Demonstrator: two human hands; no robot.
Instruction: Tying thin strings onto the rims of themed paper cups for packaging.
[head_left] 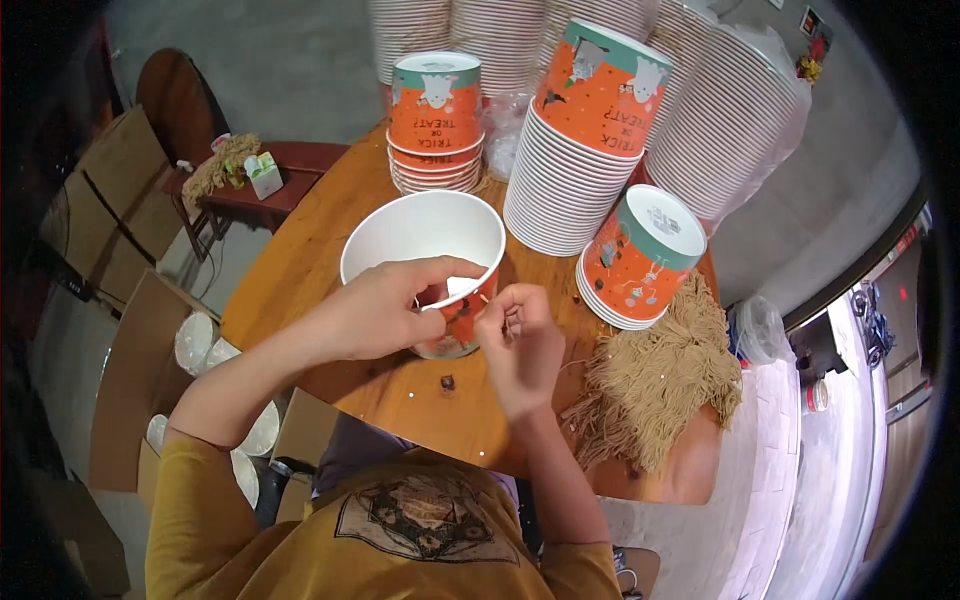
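A large orange paper bucket [424, 232] with a white inside stands on the wooden table before me, its mouth facing up. My left hand [390, 310] grips its near right rim, fingers inside and thumb outside. Just to the right, my right hand [522, 340] is closed in a pinch close to the bucket's outer wall. A small pale tip shows at its fingertips, too small to name. Beside my right forearm lies a bundle of tan strings [665, 370] at the table's right edge.
Upside-down orange buckets stand nested in a short stack [436, 120], a tall stack [585, 140] and a small stack [640, 255]. Wrapped white stacks [725, 100] rise behind. An open cardboard box [135, 390] with white buckets sits at lower left. A red bench [300, 165] stands farther back.
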